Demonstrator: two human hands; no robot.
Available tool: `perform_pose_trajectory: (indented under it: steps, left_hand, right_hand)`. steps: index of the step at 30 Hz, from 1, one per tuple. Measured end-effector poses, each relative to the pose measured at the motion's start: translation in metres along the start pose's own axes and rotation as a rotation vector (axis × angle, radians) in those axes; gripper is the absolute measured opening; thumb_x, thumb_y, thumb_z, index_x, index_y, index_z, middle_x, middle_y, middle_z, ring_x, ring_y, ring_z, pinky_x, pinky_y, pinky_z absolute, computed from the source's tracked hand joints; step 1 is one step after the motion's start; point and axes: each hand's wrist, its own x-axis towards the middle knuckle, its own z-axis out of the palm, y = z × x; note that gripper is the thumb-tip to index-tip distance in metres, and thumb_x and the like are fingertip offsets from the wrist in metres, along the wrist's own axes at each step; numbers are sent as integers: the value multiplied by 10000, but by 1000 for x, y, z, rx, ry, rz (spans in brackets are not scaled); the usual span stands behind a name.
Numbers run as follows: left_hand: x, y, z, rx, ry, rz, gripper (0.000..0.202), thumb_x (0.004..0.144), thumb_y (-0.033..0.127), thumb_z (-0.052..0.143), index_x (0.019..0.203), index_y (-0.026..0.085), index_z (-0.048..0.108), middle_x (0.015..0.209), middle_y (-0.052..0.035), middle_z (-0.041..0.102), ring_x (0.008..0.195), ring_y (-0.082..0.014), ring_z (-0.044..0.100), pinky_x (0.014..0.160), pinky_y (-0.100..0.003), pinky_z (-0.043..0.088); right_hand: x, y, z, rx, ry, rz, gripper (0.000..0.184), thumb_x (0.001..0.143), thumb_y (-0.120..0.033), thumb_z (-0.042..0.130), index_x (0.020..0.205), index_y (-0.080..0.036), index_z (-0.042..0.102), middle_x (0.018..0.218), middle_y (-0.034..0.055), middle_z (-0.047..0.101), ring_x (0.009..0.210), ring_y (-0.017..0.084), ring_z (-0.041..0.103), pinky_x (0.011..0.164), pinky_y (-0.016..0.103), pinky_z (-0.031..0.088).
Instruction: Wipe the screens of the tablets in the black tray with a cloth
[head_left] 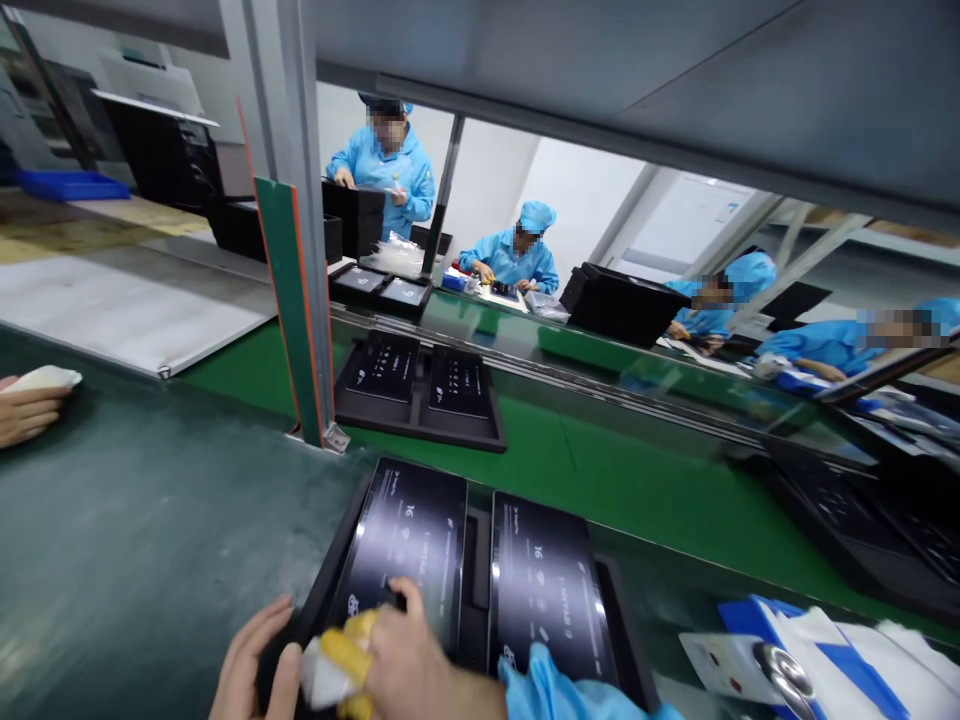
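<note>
A black tray [480,560] lies on the dark green bench right in front of me. It holds two glossy black panels with white print side by side, a left panel [409,540] and a right panel [544,585]. My left hand [251,670] grips the tray's near left corner. My right hand [409,665], in a blue sleeve, rests on the near end of the left panel and presses a yellow and white cloth [337,660] against it.
A metal post with a green strip [296,300] stands beyond the tray. On the green conveyor lie another two-panel tray [420,390] and a dark tray [862,520]. Blue-white packets [825,650] lie right. Someone's hand with a white cloth [26,405] is far left. Workers in blue sit opposite.
</note>
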Motion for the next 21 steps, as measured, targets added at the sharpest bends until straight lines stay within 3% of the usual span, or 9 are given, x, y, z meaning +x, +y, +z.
perform_pose_trajectory:
  steps: [2,4,6,8,12,14,17,21]
  left_hand:
    - [0,7,-3,-3,-16,-16,312,940,457,503,1173,273,597,1276,-53,622,1183,-243,585,994,-408,496]
    - [1,15,-5,-40,6,-86,321,963,463,458,1163,263,610,1292,-50,615,1200,-230,572,1035,-410,467]
    - [2,21,-5,-104,42,-158,353,975,493,425,1144,249,616,1300,-59,607,1210,-231,562,1075,-433,433]
    - [3,25,-5,-159,61,-218,399,973,533,413,1148,236,615,1308,-71,601,1226,-242,549,1109,-462,401]
    - [3,25,-6,-196,67,-269,501,946,618,415,1157,210,615,1304,-99,599,1207,-268,553,1117,-506,391]
    - [3,23,-7,-194,58,-262,507,946,623,413,1159,209,613,1306,-101,597,1200,-270,555,1107,-515,400]
    - [4,22,-8,-191,40,-236,461,959,587,422,1163,220,612,1287,-88,606,1206,-260,556,1106,-511,402]
    - [4,25,-10,-188,32,-216,416,975,547,425,1164,227,612,1271,-71,609,1192,-247,576,1107,-491,409]
  right_hand:
    - [21,24,-26,-36,-9,162,345,903,-397,641,1231,-291,641,1022,57,660,974,238,575,1103,534,224]
    - [49,49,-52,-105,18,439,353,920,-357,626,1245,-221,647,1078,115,649,1065,276,559,1091,560,217]
    - [65,57,-65,-139,45,552,376,929,-318,612,1282,-189,631,1133,143,635,1104,289,542,1098,568,196]
    - [58,40,-58,-138,31,469,408,913,-287,612,1308,-184,614,1147,148,634,1079,288,546,1092,564,197]
    - [-2,-33,-19,-74,53,90,534,875,-299,620,1394,-209,532,1131,120,647,985,272,556,1094,568,167]
    - [-24,-49,-8,-17,86,-29,566,874,-331,619,1420,-237,500,1100,83,659,935,245,560,1117,571,116]
    - [-22,-23,-22,30,103,4,505,886,-344,615,1380,-275,534,1122,53,663,983,230,573,1132,559,83]
    - [7,36,-53,-73,146,499,466,918,-322,636,1367,-216,570,1196,115,638,1115,267,553,1109,540,161]
